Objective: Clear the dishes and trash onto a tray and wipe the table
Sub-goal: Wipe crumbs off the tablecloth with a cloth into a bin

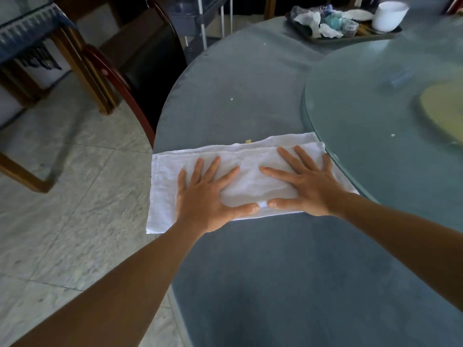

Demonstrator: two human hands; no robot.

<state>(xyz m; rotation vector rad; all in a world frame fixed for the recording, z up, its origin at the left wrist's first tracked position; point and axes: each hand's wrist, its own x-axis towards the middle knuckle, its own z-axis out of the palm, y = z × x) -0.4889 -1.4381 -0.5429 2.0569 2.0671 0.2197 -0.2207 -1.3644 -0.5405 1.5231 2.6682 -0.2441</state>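
Hands lie flat on the cloth, fingers spread, gripping nothing: I see my left hand pressing the cloth's left half and my right hand pressing its right half, the two thumbs nearly meeting at the near edge. Folded into a long white strip, the cloth rests on the counter, and its left end hangs out past the counter's rim above the floor. Its right end touches the edge of the glass turntable. Just beyond the far edge of the cloth sits a yellow crumb; a few paler specks lie farther out on the blue cover. At the far side of the counter stands the tray, holding crumpled trash, a small plate and a white bowl. To the left, a dark chair stands close against the counter.
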